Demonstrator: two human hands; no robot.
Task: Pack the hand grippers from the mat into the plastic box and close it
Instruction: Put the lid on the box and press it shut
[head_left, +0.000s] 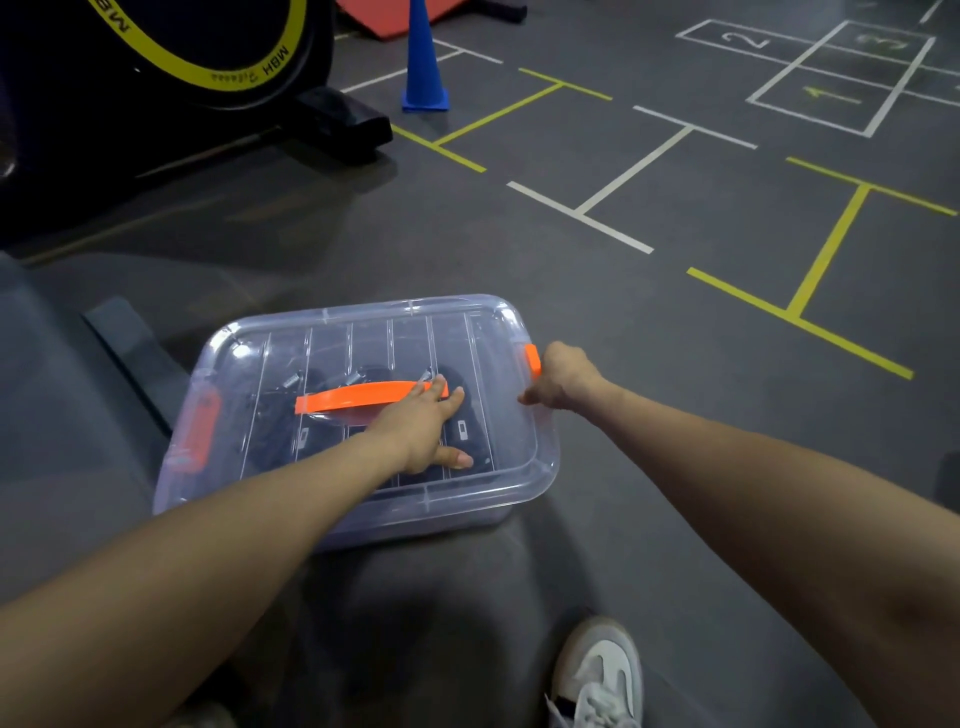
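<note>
A clear plastic box (524, 483) stands on the dark floor with its transparent lid (291, 343) on top. Black hand grippers (322, 436) show dimly through the lid, inside the box. An orange handle (353, 396) lies across the middle of the lid. My left hand (423, 431) rests flat on the lid, fingers spread, fingertips touching the handle's right end. My right hand (563, 376) is curled on the orange latch (532, 358) at the box's right end. A second orange latch (200, 428) sits folded down against the left end.
A dark mat edge (130, 353) lies left of the box. A black exercise machine with a yellow-ringed wheel (208, 67) stands at the back left, beside a blue cone (423, 62). Taped yellow and white lines (826, 254) cross the floor. My white shoe (597, 675) is near the bottom.
</note>
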